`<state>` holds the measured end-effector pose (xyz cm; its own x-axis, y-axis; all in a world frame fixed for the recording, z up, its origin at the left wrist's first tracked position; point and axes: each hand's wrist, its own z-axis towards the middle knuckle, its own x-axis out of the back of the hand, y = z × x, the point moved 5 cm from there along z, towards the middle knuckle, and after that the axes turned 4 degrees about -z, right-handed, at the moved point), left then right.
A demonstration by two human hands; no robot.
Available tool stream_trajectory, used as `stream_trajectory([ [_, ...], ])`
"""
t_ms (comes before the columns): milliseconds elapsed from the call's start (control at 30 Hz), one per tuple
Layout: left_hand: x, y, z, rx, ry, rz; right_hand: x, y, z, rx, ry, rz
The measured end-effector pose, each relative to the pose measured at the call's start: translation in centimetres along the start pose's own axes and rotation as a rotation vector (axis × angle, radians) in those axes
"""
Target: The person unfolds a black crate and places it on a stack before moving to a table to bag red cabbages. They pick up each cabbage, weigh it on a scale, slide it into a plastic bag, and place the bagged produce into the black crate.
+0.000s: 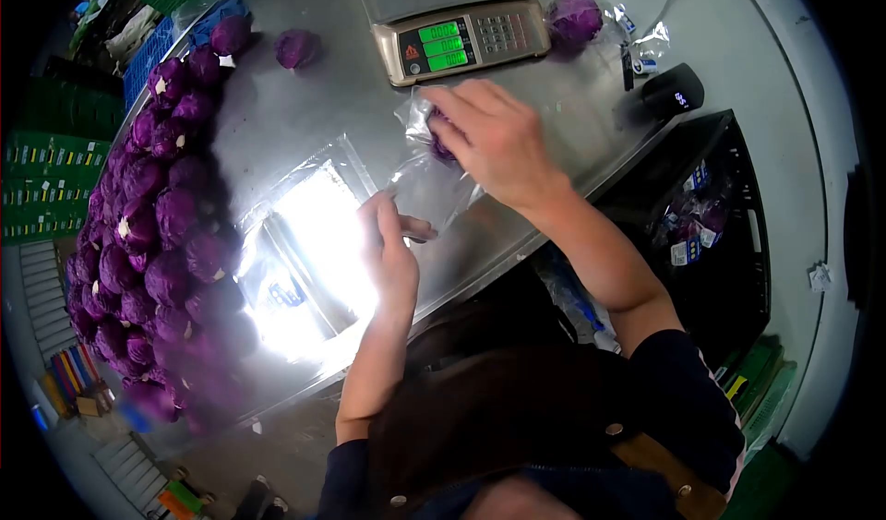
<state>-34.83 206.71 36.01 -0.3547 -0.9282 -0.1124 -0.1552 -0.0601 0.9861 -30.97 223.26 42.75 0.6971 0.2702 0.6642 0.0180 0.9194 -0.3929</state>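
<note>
My right hand (498,142) is closed around a purple cabbage (441,142), mostly hidden behind the fingers. A clear plastic bag (443,188) hangs about the cabbage and stretches down toward my left hand. The fingers of my left hand (392,248) pinch the bag's lower left edge. Both hands are over the metal table (268,95), just in front of a weighing scale (461,45) with lit green digits. Below and left of the bag lies a stack of flat clear bags (318,179), partly lost in bright glare.
A large heap of purple cabbages (166,215) lines the table's left side. One loose cabbage (296,49) sits near it, another cabbage (574,17) beside the scale. At right are a black cylindrical device (674,91) and a black crate (738,271) with bagged, labelled cabbages.
</note>
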Motion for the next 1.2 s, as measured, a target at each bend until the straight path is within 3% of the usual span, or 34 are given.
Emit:
stream_trajectory([
  [100,3.0,-2.2,-2.1,0.128,0.001,0.055,-1.7,-0.5,-1.1,0.064,-0.038,-0.085],
  [133,4.0,-1.4,-2.6,0.143,-0.044,0.414,-1.9,-1.1,-1.7,0.088,-0.040,-0.106],
  [233,2.5,4.2,-2.1,-0.584,0.027,0.976,-2.6,-2.6,-2.6,0.149,-0.051,-0.146],
  [267,1.7,5.0,-0.9,-0.502,-0.069,0.926,-2.8,-3.2,-2.7,0.175,-0.039,-0.123],
  [300,0.5,5.9,0.1,-0.621,-0.057,1.201,-3.0,-3.8,-2.9,0.198,-0.032,-0.100],
  [367,1.2,3.1,4.1,-0.154,-0.272,1.341,-2.9,-4.5,-3.8,0.225,-0.049,-0.065],
  [433,3.3,1.1,5.5,-0.260,-0.379,1.465,-2.3,-4.6,-4.9,0.237,-0.087,-0.035],
  [467,4.6,0.8,5.4,-0.222,-0.364,1.423,-2.0,-4.4,-5.9,0.222,-0.213,-0.037],
  [567,6.9,0.7,3.4,-0.014,-0.669,0.868,-0.3,-5.0,-8.4,0.078,-0.585,-0.036],
  [600,7.7,-0.5,3.0,0.219,-0.661,0.799,0.2,-5.1,-9.4,-0.005,-0.695,0.015],
  [700,7.5,-0.4,1.9,0.525,-0.624,0.510,2.7,-5.3,-9.9,-0.330,-0.514,-0.018],
  [733,7.8,-0.8,1.9,0.534,-0.663,0.403,3.9,-6.6,-8.8,-0.194,-0.379,-0.130],
  [833,7.7,-1.2,1.8,0.539,-0.571,0.177,0.9,-9.1,-10.0,-0.328,-0.199,0.140],
  [933,7.2,-1.7,1.6,0.572,-0.513,-0.002,-3.3,-10.1,-10.9,-0.312,-0.129,0.084],
  [1033,6.5,-1.5,1.2,0.593,-0.459,0.012,-4.5,-10.0,-11.6,-0.226,-0.023,0.064],
  [1167,6.4,-2.4,1.0,0.584,-0.429,-0.023,-1.8,-9.9,-11.9,-0.031,0.014,0.305],
  [1200,6.1,-1.6,0.5,0.571,-0.405,-0.002,-1.0,-10.0,-12.9,-0.040,-0.081,0.366],
])
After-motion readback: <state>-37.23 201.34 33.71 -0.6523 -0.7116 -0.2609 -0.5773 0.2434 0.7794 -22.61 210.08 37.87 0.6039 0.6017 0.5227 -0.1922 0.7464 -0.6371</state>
